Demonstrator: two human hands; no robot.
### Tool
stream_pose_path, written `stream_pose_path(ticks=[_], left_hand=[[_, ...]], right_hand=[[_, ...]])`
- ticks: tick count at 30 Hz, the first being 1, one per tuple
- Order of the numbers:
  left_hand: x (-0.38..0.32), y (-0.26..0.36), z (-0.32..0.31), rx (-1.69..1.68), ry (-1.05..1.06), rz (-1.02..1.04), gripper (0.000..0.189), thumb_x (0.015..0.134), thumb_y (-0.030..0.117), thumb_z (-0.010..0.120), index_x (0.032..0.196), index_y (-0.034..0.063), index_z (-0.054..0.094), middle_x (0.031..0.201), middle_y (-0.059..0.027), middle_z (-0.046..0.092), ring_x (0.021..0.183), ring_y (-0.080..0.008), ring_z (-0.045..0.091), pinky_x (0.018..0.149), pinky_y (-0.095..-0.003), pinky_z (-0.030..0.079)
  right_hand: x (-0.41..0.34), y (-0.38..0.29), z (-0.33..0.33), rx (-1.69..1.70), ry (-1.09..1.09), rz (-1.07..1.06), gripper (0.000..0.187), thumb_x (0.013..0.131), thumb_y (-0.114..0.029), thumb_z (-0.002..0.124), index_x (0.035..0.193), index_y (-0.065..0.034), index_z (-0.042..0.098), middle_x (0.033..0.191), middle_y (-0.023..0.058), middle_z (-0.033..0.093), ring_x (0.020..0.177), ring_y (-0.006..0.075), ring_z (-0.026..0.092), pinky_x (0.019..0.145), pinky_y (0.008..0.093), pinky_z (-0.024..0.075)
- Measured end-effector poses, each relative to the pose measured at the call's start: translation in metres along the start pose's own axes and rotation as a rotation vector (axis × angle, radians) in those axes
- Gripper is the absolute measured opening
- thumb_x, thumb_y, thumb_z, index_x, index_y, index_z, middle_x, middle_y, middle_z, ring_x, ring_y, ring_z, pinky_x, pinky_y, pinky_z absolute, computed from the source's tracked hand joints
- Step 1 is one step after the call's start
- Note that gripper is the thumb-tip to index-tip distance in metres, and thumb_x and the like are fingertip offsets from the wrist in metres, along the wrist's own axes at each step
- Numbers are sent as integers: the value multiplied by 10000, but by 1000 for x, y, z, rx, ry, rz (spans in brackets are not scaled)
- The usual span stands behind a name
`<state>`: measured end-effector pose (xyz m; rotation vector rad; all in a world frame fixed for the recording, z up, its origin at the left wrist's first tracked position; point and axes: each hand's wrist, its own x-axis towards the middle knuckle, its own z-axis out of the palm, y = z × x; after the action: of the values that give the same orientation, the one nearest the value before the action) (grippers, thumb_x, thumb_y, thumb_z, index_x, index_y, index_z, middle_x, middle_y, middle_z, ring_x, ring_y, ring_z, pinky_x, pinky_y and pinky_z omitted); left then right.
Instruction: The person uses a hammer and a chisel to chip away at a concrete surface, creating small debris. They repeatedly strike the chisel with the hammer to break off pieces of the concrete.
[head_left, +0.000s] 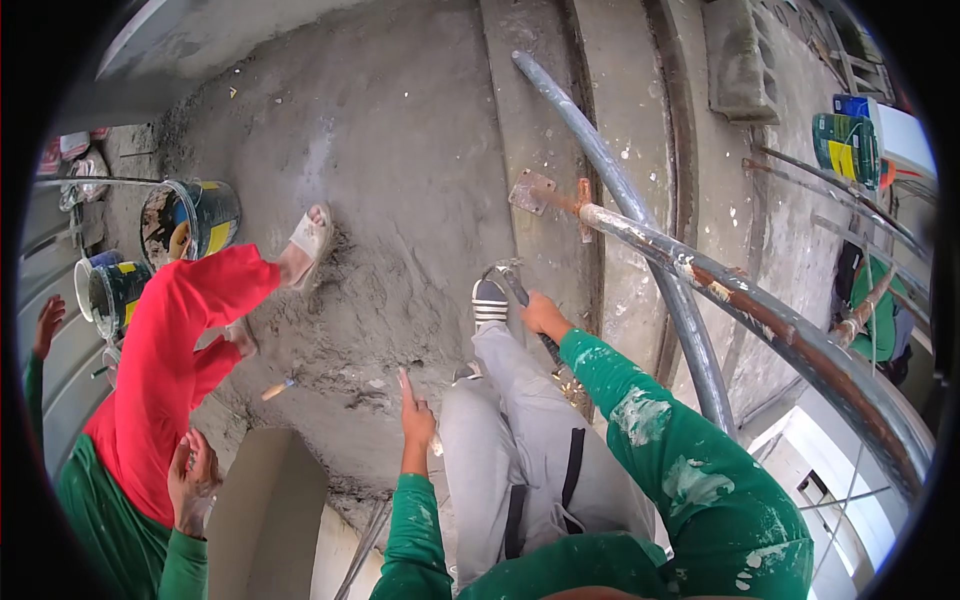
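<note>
My right hand is closed around the dark handle of a hammer-like tool. Its curved metal head lies over the toe of my striped shoe. Lower and to the left, my left hand grips a slim hand tool, perhaps a chisel; its tip points at the rough floor edge, and I cannot tell whether it touches. Beneath and beyond spreads a grey cement floor, with a crumbly patch ahead of my left hand. A wooden-handled tool lies left of that hand.
A co-worker in red trousers stands close on my left, one hand near a grey block. Buckets stand behind them. Metal pipes cross on my right. A hollow concrete block rests farther up; another person is at far right.
</note>
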<state>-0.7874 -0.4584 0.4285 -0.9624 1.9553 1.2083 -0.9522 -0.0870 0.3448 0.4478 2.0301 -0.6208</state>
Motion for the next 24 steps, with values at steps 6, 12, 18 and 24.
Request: stream_pose_path(ticks=[6,12,18,24], left_hand=[[56,234,-5,211,-103,256,318,1093,200,580,1305,27,742,993,-123,711,878,-248,642,944,-384,511],[151,390,12,-3,-334,-94,553,1072,518,612,1181,-2,766,1046,-126,742,953,-220,673,856,-364,552],[255,465,64,-583,-428,-580,169,903,227,653,780,137,581,733,-16,567,649,-199,590,619,-334,497],[293,486,69,-399,-491,-754,212,845,223,653,728,153,491,691,-12,507,575,-155,512,509,-309,448]], right_hand=[[5,-163,-127,626,-173,48,395,1004,-290,698,1207,38,613,913,149,709,729,238,702,657,400,579],[0,-259,-192,706,-232,-37,432,1029,-304,634,1225,73,557,968,169,716,801,245,713,689,412,588],[43,-274,-299,238,-444,-293,560,986,-375,645,1396,-1,570,1370,326,622,1252,462,641,1039,513,504],[114,-139,-423,-110,602,191,645,868,-367,784,1362,13,615,1228,301,716,1113,421,716,938,489,561]])
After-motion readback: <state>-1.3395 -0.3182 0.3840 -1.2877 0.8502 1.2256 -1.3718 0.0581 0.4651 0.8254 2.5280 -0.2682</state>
